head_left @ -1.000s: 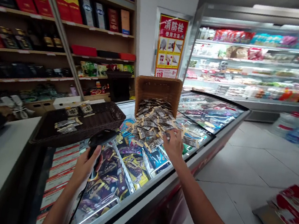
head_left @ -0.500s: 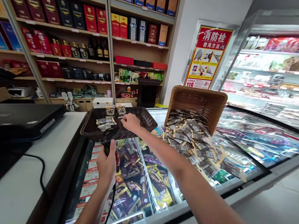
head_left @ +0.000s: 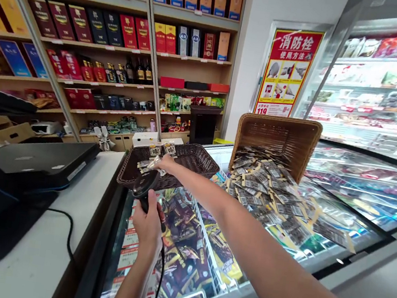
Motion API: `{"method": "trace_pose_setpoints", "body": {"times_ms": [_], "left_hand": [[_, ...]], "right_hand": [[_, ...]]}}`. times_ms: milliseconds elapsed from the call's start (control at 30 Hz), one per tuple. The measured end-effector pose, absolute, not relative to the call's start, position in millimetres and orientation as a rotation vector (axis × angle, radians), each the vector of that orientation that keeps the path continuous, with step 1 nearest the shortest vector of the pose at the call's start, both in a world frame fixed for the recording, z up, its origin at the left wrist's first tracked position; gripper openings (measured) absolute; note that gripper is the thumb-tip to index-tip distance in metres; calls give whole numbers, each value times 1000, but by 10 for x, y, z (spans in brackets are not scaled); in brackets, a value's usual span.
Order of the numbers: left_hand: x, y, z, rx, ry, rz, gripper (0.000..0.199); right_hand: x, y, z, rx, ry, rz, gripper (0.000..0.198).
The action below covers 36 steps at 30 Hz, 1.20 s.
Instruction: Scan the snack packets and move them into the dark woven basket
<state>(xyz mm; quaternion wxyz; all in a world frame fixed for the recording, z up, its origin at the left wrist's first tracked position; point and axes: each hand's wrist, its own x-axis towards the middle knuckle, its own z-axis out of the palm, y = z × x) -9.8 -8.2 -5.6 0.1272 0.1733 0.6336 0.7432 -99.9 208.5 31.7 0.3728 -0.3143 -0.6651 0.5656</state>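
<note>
Silvery packets (head_left: 152, 164) are seen in the dark wicker tray (head_left: 199, 159), at the right hand (head_left: 165, 162), whose pinch cannot be made out; the black scanner (head_left: 146, 183) is gripped in the left hand (head_left: 149, 219); packets are best laid flat, singly, with the scanner held clear

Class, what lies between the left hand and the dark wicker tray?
The head of the black barcode scanner, held in the left hand, shows there in the head view.
</note>
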Motion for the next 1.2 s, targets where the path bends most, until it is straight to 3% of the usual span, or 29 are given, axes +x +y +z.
{"method": "trace_pose_setpoints", "body": {"times_ms": [100,233,333,500,700,867,1200], "left_hand": [[-51,-61,-27,495,1798,2168,59],[23,-40,17,472,1658,2161,62],[75,-39,34,573,1608,2126,62],[149,-34,38,700,1523,2032,64],[211,-51,24,871,1437,1821,68],[267,-99,5,1107,1497,1582,60],[303,-100,-11,1147,1476,1495,62]], "right_hand": [[-573,2177,463,-950,-1572,1591,46],[294,2094,569,-818,-1439,1859,49],[1000,1900,471,-804,-1526,1813,57],[1786,1616,82,-848,-1461,1622,50],[1943,1660,-240,-901,-1130,1561,48],[1978,1800,-313,-978,-1062,1493,39],[2019,1815,-386,-984,-1052,1459,27]]}}
